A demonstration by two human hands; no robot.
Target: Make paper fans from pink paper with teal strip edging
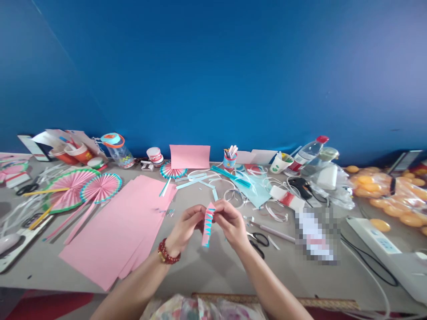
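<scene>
Both hands meet above the middle of the table and pinch one folded pink paper strip with teal-edged pleats. My left hand, with a red bead bracelet on its wrist, grips the strip from the left. My right hand grips its upper end from the right. The strip hangs downward between the fingers, clear of the tabletop. A stack of pink paper sheets lies just to the left of my left hand.
Two finished round pink fans lie at the left. Black scissors rest right of my right hand. Paper cups, a pen cup, a water bottle, a power strip and orange balls crowd the back and right.
</scene>
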